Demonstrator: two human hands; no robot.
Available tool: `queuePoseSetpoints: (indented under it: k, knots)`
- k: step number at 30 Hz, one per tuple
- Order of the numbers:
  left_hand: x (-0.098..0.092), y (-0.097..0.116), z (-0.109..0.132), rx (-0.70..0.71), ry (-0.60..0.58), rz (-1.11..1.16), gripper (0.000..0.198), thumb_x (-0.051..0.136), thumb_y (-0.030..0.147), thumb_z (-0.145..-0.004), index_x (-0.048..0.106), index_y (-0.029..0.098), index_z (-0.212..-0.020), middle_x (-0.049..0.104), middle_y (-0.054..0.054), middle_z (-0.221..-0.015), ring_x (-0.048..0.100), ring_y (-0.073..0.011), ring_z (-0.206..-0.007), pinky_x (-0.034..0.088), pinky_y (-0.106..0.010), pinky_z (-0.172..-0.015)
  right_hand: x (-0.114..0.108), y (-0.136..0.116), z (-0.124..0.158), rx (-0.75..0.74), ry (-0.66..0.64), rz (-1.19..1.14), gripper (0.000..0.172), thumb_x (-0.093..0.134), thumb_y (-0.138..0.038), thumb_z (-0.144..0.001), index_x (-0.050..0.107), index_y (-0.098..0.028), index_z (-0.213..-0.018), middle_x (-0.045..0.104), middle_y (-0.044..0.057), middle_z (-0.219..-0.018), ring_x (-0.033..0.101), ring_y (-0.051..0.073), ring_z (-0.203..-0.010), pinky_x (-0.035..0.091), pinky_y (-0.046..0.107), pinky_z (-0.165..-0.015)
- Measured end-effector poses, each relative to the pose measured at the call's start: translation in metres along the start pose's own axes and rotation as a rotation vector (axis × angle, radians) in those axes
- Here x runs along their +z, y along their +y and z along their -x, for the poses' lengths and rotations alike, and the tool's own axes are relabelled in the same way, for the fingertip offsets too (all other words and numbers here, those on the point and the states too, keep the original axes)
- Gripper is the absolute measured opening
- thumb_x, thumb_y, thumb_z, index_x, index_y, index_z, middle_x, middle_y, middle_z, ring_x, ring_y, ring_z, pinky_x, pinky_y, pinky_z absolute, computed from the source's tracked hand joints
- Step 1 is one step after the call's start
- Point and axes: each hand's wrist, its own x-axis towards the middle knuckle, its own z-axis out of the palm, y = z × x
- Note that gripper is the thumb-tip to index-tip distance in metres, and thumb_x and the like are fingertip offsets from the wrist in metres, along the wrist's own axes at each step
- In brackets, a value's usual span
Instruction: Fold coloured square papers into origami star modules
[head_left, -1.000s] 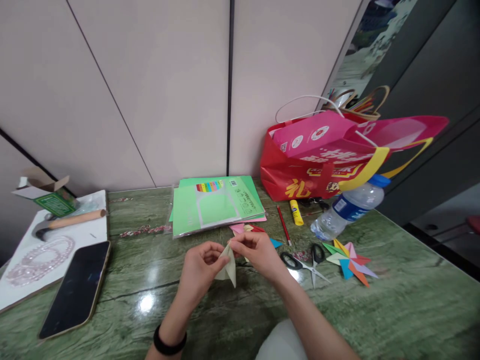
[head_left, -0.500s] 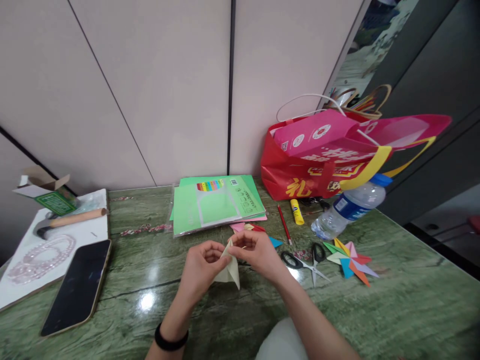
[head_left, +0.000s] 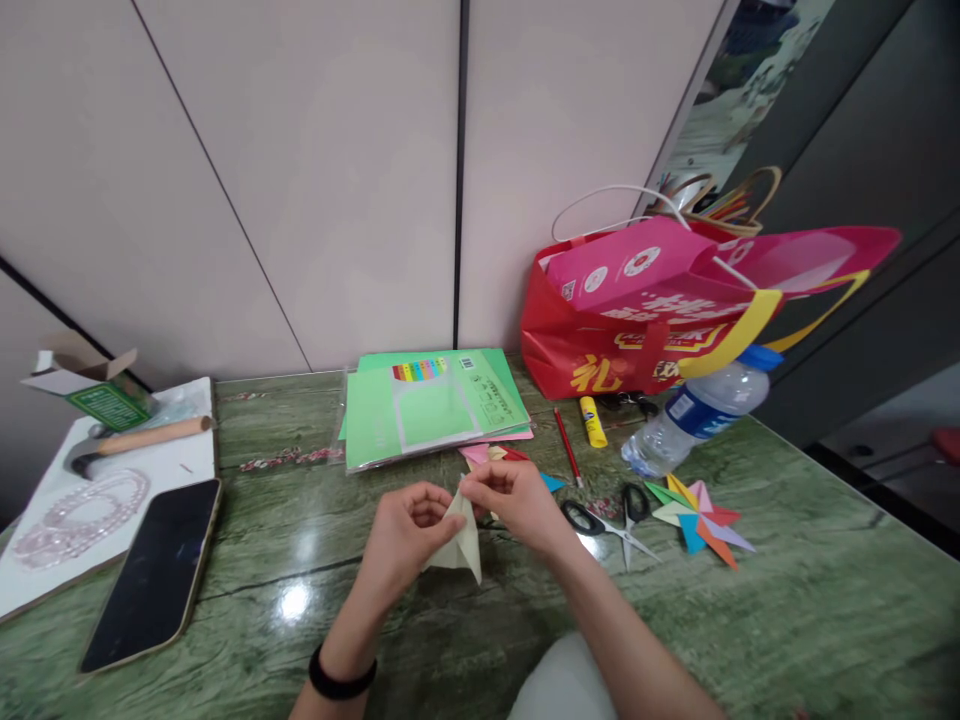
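Observation:
A cream sheet of folded paper (head_left: 466, 548) hangs between my two hands above the green marbled table. My left hand (head_left: 415, 530) pinches its left side between thumb and fingers. At the paper's upper tip, the thumb and fingertips of my right hand (head_left: 510, 497) are closed on it. Behind my hands lie pink, red and blue folded paper pieces (head_left: 551, 483), partly hidden by my right hand. Open black-handled scissors (head_left: 619, 528) rest right of my right hand, beside a many-coloured paper pinwheel star (head_left: 697, 518).
Green paper packs (head_left: 435, 405) lie near the wall. A red pencil (head_left: 568, 447), glue stick (head_left: 592, 422), water bottle (head_left: 701, 410) and red bag (head_left: 600, 345) are on the right. Left are a phone (head_left: 154, 575), hammer (head_left: 142, 438), beads (head_left: 82, 520) and small box (head_left: 101, 390).
The fingers of my right hand have shifted slightly at the paper's tip, and the paper's lower point has swung a little down and right. My left hand keeps nearly the same place.

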Motion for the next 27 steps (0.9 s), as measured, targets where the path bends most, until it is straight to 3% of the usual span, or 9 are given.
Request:
queuePoseSetpoints:
  k: [10,13,16,19,27]
  knots:
    - [0.003,0.003,0.001,-0.002,-0.008,0.003,0.014,0.073,0.019,-0.054,0.062,0.015,-0.062,0.065,0.000,-0.057,0.060,-0.0122,-0.051,0.046,-0.020,-0.049,0.001,0.003,0.000,-0.055,0.045,0.152,0.023,0.066,-0.036,-0.065,0.060,-0.015,-0.059,0.056,-0.002,-0.052,0.046,0.009,-0.046,0.037,0.022,-0.046]
    - [0.002,0.002,0.001,-0.012,0.009,0.028,0.016,0.073,0.019,-0.054,0.062,0.014,-0.064,0.065,0.000,-0.057,0.059,-0.0116,-0.051,0.045,-0.020,-0.049,0.001,-0.001,0.001,-0.046,0.013,0.098,0.021,0.066,-0.035,-0.065,0.061,-0.015,-0.064,0.058,-0.001,-0.057,0.048,0.009,-0.049,0.039,0.022,-0.048]
    - [0.002,0.002,0.002,-0.027,0.024,0.045,0.017,0.073,0.019,-0.055,0.061,0.014,-0.066,0.065,0.000,-0.058,0.059,-0.0109,-0.051,0.044,-0.019,-0.049,-0.001,-0.005,0.002,-0.048,-0.034,0.017,0.021,0.070,-0.029,-0.061,0.060,-0.015,-0.074,0.060,-0.001,-0.066,0.053,0.009,-0.057,0.043,0.023,-0.056]
    - [0.001,0.003,0.002,-0.035,0.028,0.060,0.019,0.074,0.019,-0.054,0.061,0.013,-0.067,0.065,0.000,-0.058,0.058,-0.0108,-0.052,0.044,-0.019,-0.049,-0.002,-0.008,0.003,-0.066,-0.049,0.005,0.021,0.073,-0.024,-0.056,0.059,-0.015,-0.069,0.059,-0.002,-0.065,0.055,0.010,-0.059,0.044,0.023,-0.059]
    - [0.001,0.008,0.003,-0.062,0.035,0.080,0.023,0.077,0.024,-0.051,0.061,0.013,-0.065,0.065,-0.001,-0.057,0.058,-0.0117,-0.050,0.043,-0.020,-0.048,-0.001,-0.002,0.002,-0.073,-0.002,0.007,0.024,0.076,-0.030,-0.053,0.064,-0.015,-0.067,0.064,0.001,-0.064,0.058,0.013,-0.059,0.047,0.026,-0.058]
